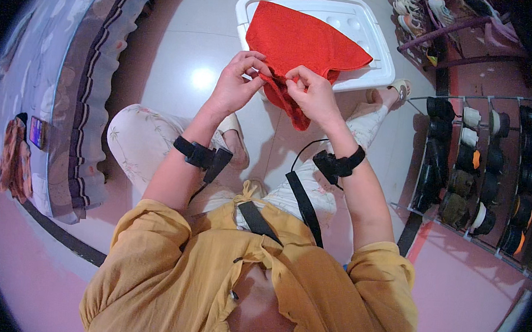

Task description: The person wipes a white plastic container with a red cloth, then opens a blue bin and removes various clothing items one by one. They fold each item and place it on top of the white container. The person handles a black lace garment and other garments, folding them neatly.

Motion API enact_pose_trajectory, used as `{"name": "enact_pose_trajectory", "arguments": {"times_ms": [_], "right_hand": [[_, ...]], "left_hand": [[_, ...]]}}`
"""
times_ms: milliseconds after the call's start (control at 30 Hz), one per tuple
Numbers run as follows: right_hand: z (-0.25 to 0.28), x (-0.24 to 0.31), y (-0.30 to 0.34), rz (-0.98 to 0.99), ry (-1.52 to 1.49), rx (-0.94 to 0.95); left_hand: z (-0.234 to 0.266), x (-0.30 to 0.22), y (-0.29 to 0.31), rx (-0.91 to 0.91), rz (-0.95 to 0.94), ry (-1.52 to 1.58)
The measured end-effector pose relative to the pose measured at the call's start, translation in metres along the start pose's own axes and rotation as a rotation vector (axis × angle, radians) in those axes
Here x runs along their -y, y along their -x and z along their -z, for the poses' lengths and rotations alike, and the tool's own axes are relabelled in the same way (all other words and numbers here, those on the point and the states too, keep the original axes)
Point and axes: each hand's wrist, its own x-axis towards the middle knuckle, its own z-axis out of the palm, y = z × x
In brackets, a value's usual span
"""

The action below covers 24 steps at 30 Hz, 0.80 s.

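Observation:
A piece of red cloth [299,42], thick and towel-like, lies partly spread over a white plastic lid or storage box [381,63]. Its near edge is gathered and raised between my two hands. My left hand [238,85] pinches this edge with thumb and fingers. Close beside it on the right, my right hand [313,95] pinches the same gathered edge. Below my fingers a bunched end of the cloth hangs past the near side of the white plastic. Whether anything small sits between my fingertips is hidden.
A bed [43,82] with a frilled cover runs along the left, a phone [37,132] at its side. On the right stands a shoe rack [482,162] with several shoes; more shoes [415,16] sit behind it. My knees flank the work, and black straps [303,205] hang near my lap.

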Motion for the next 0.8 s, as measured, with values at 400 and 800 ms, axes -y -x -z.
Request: {"name": "enact_pose_trajectory", "arguments": {"times_ms": [400,800], "right_hand": [[0.021,0.008,0.005,0.0,-0.141,0.046],[0.179,-0.005,0.094,0.04,0.112,-0.143]], "left_hand": [[0.007,0.006,-0.011,0.085,0.036,0.118],[0.076,-0.048,-0.015,-0.079,0.191,0.125]]}}
